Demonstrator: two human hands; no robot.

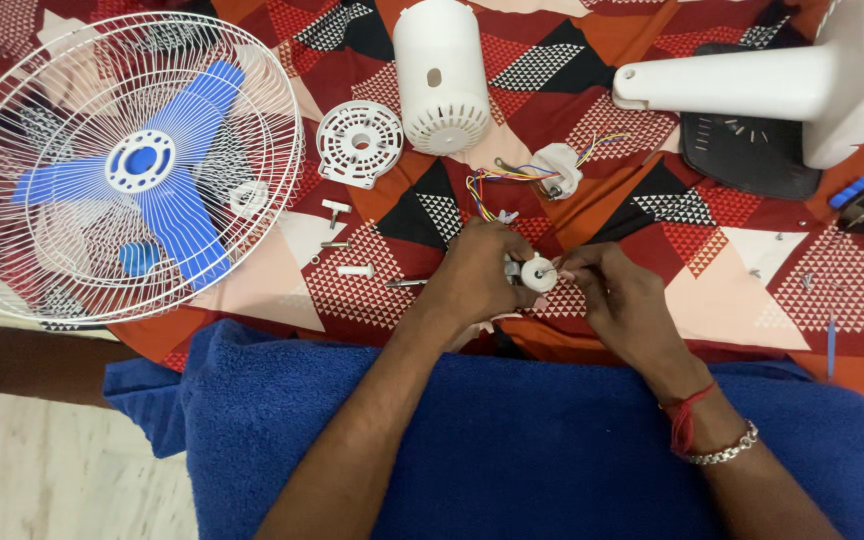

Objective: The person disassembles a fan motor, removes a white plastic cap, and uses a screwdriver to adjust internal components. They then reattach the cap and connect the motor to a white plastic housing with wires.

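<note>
Currently both hands, left hand (477,275) and right hand (617,300), pinch a small white part (538,272) between closed fingers; fan guard (122,160), motor cover (440,75) and screws (355,270) lie detached.

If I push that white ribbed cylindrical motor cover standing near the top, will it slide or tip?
The white ribbed cylindrical plastic cover looks hollow, so probably light. It stands tall on the patterned red cloth, which may grip its rim, so a high push would likely tip it. Once on its round side, it could roll.
</note>
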